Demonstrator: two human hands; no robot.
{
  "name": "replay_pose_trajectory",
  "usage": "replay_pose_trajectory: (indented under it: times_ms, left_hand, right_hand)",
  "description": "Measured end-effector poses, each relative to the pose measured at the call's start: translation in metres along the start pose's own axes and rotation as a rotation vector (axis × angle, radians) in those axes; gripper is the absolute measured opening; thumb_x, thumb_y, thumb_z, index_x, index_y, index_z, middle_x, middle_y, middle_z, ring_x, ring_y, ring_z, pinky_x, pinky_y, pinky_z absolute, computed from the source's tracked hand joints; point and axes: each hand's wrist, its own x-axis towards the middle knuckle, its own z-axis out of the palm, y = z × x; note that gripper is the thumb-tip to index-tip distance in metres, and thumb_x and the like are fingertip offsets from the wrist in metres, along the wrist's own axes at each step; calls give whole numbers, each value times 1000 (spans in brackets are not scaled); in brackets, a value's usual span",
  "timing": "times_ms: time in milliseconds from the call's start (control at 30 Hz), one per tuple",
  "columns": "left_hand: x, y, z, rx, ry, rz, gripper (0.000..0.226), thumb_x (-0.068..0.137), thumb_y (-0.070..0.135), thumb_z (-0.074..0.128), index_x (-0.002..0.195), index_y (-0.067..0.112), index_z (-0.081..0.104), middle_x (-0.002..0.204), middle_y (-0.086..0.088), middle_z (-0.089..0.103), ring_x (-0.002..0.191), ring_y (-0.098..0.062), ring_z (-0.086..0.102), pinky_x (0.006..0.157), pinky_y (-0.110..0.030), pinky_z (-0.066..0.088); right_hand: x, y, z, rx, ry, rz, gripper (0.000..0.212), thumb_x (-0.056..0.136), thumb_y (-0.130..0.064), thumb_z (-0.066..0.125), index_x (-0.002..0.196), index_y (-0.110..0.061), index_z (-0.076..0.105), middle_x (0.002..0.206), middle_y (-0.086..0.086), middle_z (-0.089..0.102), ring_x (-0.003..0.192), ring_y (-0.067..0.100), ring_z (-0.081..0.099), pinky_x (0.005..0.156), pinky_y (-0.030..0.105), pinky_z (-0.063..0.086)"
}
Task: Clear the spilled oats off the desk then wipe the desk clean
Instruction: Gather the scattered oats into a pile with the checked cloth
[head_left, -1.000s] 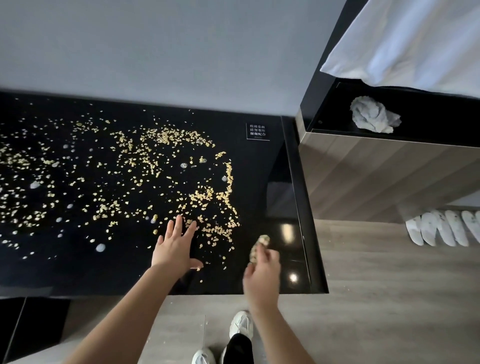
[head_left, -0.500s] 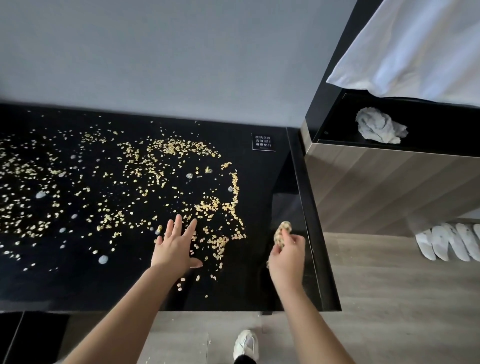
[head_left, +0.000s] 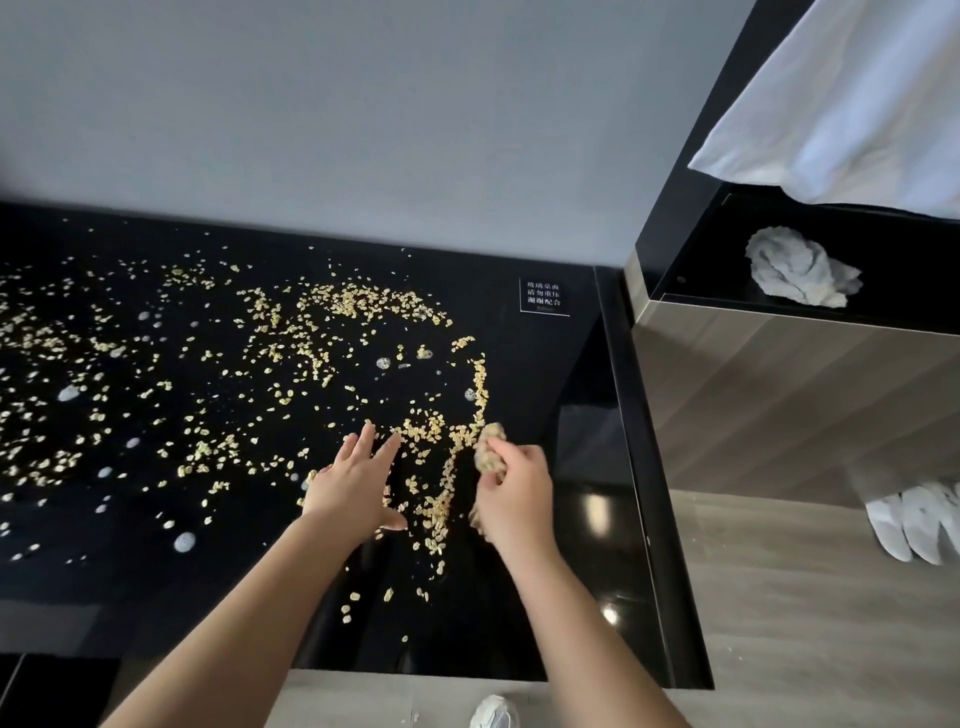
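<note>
Pale yellow oat flakes (head_left: 358, 304) lie scattered across the glossy black desk (head_left: 156, 597), thickest in an arc beyond and between the hands. The left hand (head_left: 358, 483) rests flat on the desk with fingers straight, its fingertips among the flakes. Just beside it, the right hand (head_left: 511, 491) is clenched around a tan clump of oats (head_left: 488, 449). A crumpled white cloth (head_left: 795, 270) sits well apart on the black shelf (head_left: 909, 291) to the right.

Oats (head_left: 332, 332) lie scattered on the desk (head_left: 587, 467); right of it, a rag (head_left: 797, 273) on a cabinet (head_left: 779, 395).
</note>
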Motion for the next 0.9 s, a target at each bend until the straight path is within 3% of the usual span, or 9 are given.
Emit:
replay_pose_trajectory:
  times_ms: [67,133,267,467,533,667,733,800,900]
  left_hand:
    - [6,0,-4,-26,3,-16,111,75,41,78,153,31,0,161,-2,-10,148,-22,-5,111,-47,35]
    - [13,1,-6,-48,10,-33,109,76,42,77,153,31,-1,161,-3,-11,148,-22,-7,112,-45,34]
    - [27,1,-7,-91,39,-71,109,77,47,74,153,29,-1,161,-4,-11,148,-22,-7,116,-43,26]
    - [48,-4,-17,-159,114,-155,103,79,46,72,153,29,3,161,-2,-7,149,-21,-4,115,-45,28]
    - [55,-7,-19,-164,115,-168,104,78,48,72,153,29,3,161,-2,-5,149,-22,-3,116,-45,26]
    - [66,-9,-27,-166,126,-193,100,79,52,68,153,31,4,162,-3,-3,148,-24,-2,116,-54,20]
    - [73,-9,-32,-157,130,-209,98,80,55,67,153,33,6,161,-3,-2,148,-25,-4,113,-61,20]
    - [80,-10,-36,-141,107,-207,97,80,55,67,152,37,4,161,-4,-4,148,-26,-7,109,-67,21]
    - [89,-13,-39,-114,57,-187,98,79,55,68,150,43,2,161,-4,-8,147,-27,-11,105,-71,19]
  right_hand:
    - [19,12,-19,-8,111,13,48,90,-2,55,135,-18,54,112,-5,42,92,8,53,77,8,44]
    - [39,23,-28,-82,146,74,47,91,-4,56,136,-17,52,116,-2,42,100,16,56,84,23,52]
    - [56,12,-4,-272,23,7,48,90,-8,56,136,-19,48,121,0,44,108,18,51,78,24,48]
    - [51,-15,29,-157,-254,-176,53,91,-9,58,141,-20,44,123,-3,43,113,13,48,96,27,48]
    - [54,-11,21,-65,-291,-201,53,92,-6,57,142,-17,45,117,-4,44,107,9,50,97,23,47]
    - [90,1,-13,-56,-81,-202,55,90,-3,56,142,-17,46,114,-5,47,98,4,49,81,-1,35]
    - [117,8,-25,-130,-1,-136,57,91,-4,56,144,-16,41,121,-1,46,104,9,49,85,7,38]
    - [140,13,-24,-216,23,-54,55,91,-4,54,143,-16,40,123,3,44,110,20,52,88,25,47]
    - [150,5,-6,-309,-22,-82,58,88,-4,54,142,-20,42,118,4,46,107,25,52,83,33,49]
